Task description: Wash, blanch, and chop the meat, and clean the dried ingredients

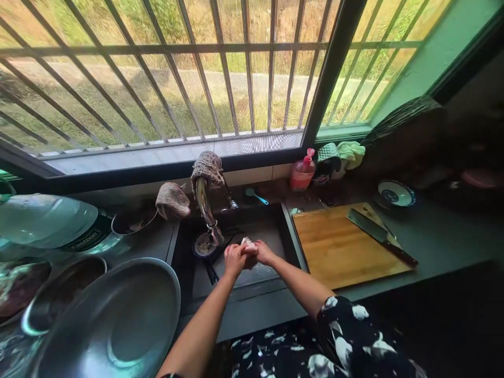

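Over the sink, my left hand and my right hand meet with bent fingers around a small pinkish-white piece that looks like a head of garlic. Both hands are closed on it, and the fingers hide its lower part. To the left, under the curved faucet, a small bowl with pale bits in it stands in the sink. Dark, thin utensils lie beside that bowl; I cannot make out their kind.
Right of the sink lies a wooden cutting board with a cleaver on it. A large pan and a big water bottle occupy the left counter. Behind stand a pink soap bottle and a blue spoon. A patterned bowl sits far right.
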Motion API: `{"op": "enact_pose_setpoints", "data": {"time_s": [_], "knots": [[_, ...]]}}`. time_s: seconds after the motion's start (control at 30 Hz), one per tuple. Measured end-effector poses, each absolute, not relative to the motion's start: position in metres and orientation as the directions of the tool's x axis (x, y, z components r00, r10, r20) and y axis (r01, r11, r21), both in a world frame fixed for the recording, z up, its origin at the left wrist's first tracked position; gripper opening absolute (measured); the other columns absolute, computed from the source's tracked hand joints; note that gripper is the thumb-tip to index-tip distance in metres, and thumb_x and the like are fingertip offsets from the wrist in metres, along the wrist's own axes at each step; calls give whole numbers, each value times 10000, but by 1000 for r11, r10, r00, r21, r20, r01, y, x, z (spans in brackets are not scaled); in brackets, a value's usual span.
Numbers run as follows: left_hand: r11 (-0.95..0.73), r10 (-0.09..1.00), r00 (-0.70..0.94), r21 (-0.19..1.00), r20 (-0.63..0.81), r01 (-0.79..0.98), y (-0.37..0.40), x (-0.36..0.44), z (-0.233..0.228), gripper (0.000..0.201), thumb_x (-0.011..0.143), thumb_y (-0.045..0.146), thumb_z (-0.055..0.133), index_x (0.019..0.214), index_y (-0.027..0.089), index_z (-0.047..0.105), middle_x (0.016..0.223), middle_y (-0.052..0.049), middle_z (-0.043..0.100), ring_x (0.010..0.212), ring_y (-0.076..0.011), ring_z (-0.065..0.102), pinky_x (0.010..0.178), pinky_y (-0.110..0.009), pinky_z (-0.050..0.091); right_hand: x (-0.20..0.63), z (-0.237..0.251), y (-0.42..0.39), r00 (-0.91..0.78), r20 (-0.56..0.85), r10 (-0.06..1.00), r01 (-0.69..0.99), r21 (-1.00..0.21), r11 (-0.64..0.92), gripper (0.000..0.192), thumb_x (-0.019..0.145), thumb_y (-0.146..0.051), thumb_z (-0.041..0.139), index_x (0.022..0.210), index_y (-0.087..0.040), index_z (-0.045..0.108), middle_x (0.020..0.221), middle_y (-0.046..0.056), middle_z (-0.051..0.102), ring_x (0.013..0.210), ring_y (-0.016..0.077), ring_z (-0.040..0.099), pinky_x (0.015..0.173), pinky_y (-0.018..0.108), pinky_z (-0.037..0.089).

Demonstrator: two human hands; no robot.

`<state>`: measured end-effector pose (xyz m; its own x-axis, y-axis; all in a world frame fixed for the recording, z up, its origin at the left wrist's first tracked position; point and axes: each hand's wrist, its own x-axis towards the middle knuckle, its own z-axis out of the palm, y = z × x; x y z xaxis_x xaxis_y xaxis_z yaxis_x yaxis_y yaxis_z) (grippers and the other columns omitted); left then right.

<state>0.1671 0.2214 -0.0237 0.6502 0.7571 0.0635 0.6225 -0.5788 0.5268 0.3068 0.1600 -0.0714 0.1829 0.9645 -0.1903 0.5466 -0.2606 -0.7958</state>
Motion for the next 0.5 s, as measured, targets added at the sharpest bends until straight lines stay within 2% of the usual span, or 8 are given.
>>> {"op": "enact_pose_setpoints", "data": {"time_s": [0.1,0.17,0.27,0.33,0.43,0.5], "knots": [[-510,790,613,574,19,640,221,171,-34,291,733,137,538,988,226,646,980,-25,655,941,-167,561,893,-302,366,316,-85,160,251,-194,948,629,-712,-312,711,499,-234,744,1176,-212,528,1314,90,439,1203,287,348,957,395,297],[-485,802,597,600,15,636,222,173,-35,278,747,151,530,992,222,640,1010,-25,655,937,-164,570,866,-285,386,322,-87,161,278,-239,930,624,-691,-364,853,465,-256,766,1256,-203,450,1344,120,388,1220,299,334,966,418,291],[-539,775,629,581,58,610,225,177,-28,242,743,163,531,933,242,657,1009,-14,657,981,-172,559,908,-299,366,330,-81,162,287,-243,927,570,-734,-369,840,521,-247,728,1293,-185,404,1324,129,403,1194,272,386,971,390,306],[-548,777,627,553,58,628,228,179,-25,251,735,147,520,920,239,662,1023,-21,654,1001,-176,552,939,-316,348,335,-79,161,286,-229,931,548,-758,-354,798,587,-230,678,1321,-219,366,1354,107,373,1224,254,362,992,389,288],[-508,815,579,494,12,705,230,179,-29,289,723,123,501,940,226,661,1034,-43,652,1035,-192,537,986,-368,300,342,-84,151,333,-368,868,599,-628,-496,814,590,-207,678,1335,-249,351,1432,108,251,1299,311,226,1004,488,235],[-497,832,554,466,18,732,230,178,-36,309,725,120,488,953,238,659,1050,-42,647,1092,-198,503,1023,-409,238,344,-91,140,348,-403,846,650,-546,-528,780,620,-227,665,1336,-246,356,1449,112,215,1309,327,195,994,519,237]]}}
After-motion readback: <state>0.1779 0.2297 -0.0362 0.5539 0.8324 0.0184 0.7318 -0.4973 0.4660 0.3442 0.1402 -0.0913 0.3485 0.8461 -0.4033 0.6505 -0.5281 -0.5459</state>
